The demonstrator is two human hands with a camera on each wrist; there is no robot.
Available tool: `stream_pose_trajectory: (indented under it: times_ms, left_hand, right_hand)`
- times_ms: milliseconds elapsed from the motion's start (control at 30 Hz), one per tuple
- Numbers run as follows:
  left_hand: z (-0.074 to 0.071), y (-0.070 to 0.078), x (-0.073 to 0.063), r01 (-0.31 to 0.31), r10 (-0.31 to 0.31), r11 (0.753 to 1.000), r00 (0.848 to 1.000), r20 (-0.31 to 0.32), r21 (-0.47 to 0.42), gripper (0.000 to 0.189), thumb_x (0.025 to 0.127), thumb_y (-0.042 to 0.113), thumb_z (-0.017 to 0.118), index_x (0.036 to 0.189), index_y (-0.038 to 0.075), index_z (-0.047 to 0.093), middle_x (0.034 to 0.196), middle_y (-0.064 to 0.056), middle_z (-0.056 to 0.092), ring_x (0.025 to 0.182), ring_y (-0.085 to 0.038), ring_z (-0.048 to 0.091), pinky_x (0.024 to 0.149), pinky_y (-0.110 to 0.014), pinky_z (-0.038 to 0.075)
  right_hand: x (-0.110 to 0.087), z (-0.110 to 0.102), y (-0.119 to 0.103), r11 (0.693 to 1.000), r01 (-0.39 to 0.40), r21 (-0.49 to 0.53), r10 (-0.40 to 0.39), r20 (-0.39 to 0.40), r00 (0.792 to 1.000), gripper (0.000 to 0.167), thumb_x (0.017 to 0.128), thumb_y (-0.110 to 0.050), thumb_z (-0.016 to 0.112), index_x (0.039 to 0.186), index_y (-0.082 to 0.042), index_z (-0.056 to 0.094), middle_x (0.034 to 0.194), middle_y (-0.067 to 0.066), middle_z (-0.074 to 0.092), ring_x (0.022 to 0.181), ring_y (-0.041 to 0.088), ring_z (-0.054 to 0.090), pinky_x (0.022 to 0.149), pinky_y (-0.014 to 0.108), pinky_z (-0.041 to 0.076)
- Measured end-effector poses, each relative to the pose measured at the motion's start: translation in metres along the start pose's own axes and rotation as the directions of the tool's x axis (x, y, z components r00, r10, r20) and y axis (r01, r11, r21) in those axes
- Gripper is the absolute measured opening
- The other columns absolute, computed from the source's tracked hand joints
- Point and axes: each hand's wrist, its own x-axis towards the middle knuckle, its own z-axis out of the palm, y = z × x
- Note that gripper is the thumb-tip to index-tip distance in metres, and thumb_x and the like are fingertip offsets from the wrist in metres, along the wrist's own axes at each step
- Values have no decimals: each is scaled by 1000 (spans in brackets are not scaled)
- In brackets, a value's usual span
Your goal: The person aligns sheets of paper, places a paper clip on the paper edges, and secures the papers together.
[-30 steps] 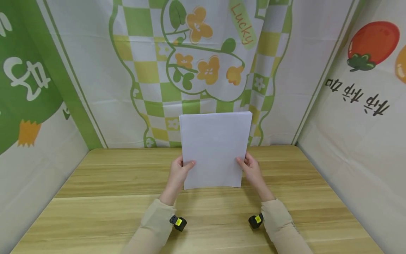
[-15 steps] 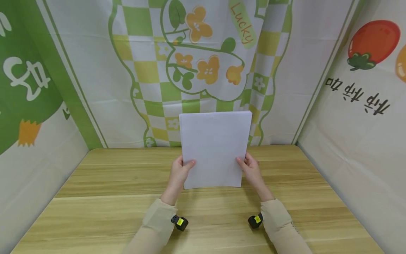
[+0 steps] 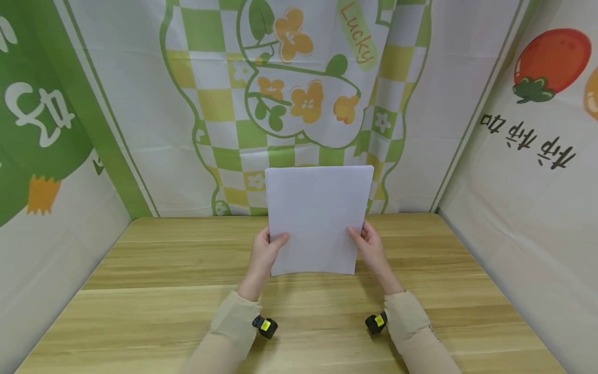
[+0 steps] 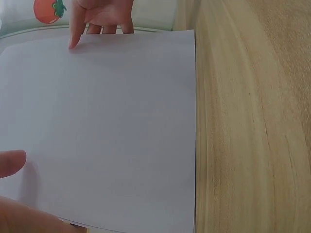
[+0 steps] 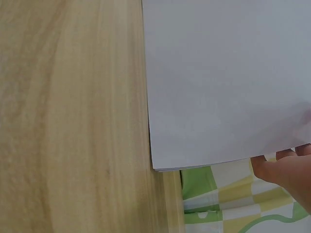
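Note:
A stack of white paper (image 3: 317,208) stands upright at the middle of the table, its blank face toward me. My left hand (image 3: 265,253) grips the left edge, thumb on the front and fingers behind. On the opposite edge my right hand (image 3: 371,249) holds the sheets the same way. In the left wrist view the paper (image 4: 112,116) fills much of the frame, with the right hand (image 4: 102,14) at its far edge. Thin layered sheets show at a corner of the paper (image 5: 218,87) in the right wrist view.
The wooden table (image 3: 154,311) spreads around the paper. Behind it hangs a green and yellow checked curtain (image 3: 224,109). White printed cloth walls (image 3: 514,208) close in both sides. A small black camera (image 3: 266,327) sits on each wrist.
The paper's top edges have come closer together into one line, and its lower edge now bows slightly upward. Both hands keep their hold in nearly the same place.

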Motion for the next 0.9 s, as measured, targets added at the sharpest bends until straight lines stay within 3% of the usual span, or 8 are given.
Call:
stream_pose_trajectory:
  times_ms: [133,500,900]
  left_hand:
    - [-1,1,-1,-12,13,1000,1000,14,-16,37,88,3,61,124,-1,55,125,-18,58,111,-26,55,95,-41,43]
    - [-4,-1,2,-21,23,999,999,28,-49,40,88,2,60,127,-2,52,124,-21,59,108,-23,57,92,-38,47]
    - [0,3,3,-53,55,998,998,38,-27,37,91,1,56,127,-4,52,128,-21,56,116,-29,54,100,-44,42]
  right_hand:
    - [2,-1,0,1000,8,12,-8,-10,1000,46,97,-15,53,140,-2,40,133,21,52,109,7,54,88,12,43]
    - [3,0,0,999,20,43,-19,-22,1000,43,97,-11,53,136,0,43,131,23,53,103,1,56,87,13,45]
    - [6,4,-5,998,32,57,-31,-31,999,46,97,-14,54,139,-2,41,133,22,52,104,5,56,86,15,47]
